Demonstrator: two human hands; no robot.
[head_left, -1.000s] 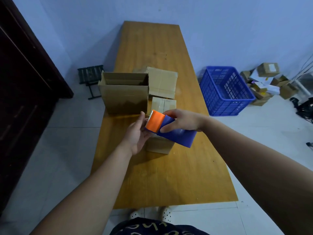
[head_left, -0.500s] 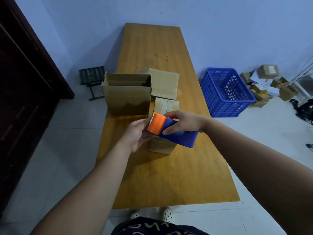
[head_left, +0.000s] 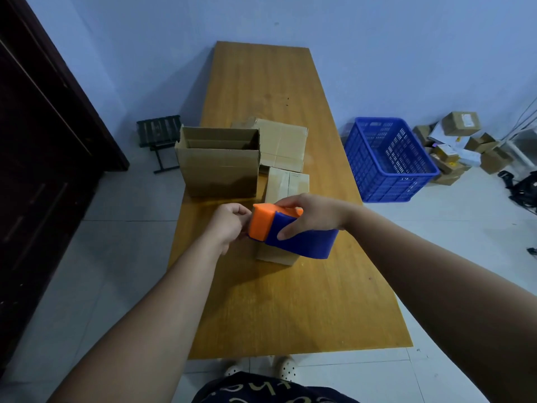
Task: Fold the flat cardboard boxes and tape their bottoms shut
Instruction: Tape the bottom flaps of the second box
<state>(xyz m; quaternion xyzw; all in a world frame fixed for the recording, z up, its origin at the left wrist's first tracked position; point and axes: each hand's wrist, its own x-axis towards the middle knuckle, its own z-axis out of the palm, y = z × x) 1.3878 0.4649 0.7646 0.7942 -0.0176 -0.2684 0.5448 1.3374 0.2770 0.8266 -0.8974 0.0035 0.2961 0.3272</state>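
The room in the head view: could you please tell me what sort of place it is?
Probably a small parcel-packing room: cardboard boxes stand on a long wooden table, the right hand holds a tape dispenser, and a blue plastic crate sits beside a heap of small parcels on the floor.

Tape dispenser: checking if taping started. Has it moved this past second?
Yes: the dispenser shifted slightly toward the near end of the small box, uncovering more of its top.
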